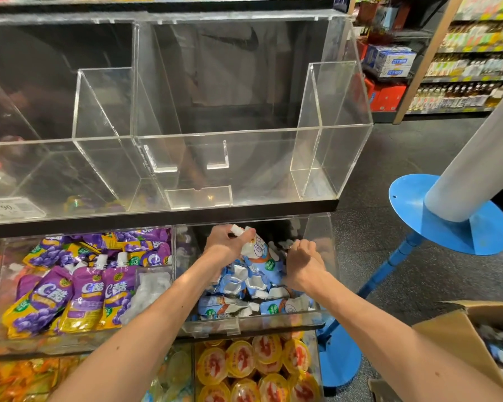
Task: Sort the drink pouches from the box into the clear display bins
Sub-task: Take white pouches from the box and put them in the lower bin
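Inside the clear bin (pixel 327 245), my left hand (pixel 224 242) grips a blue pouch (pixel 257 248) by its neck, spout up, probably to stand it facing front. My right hand (pixel 302 256) curls into the pile (pixel 244 282) beside it; I cannot tell whether it grasps anything. The box (pixel 447 338) waits right of the bin.

Single head-worn wide-angle view — looks forward, downward onto clear display bins (pixel 244 158), close range.
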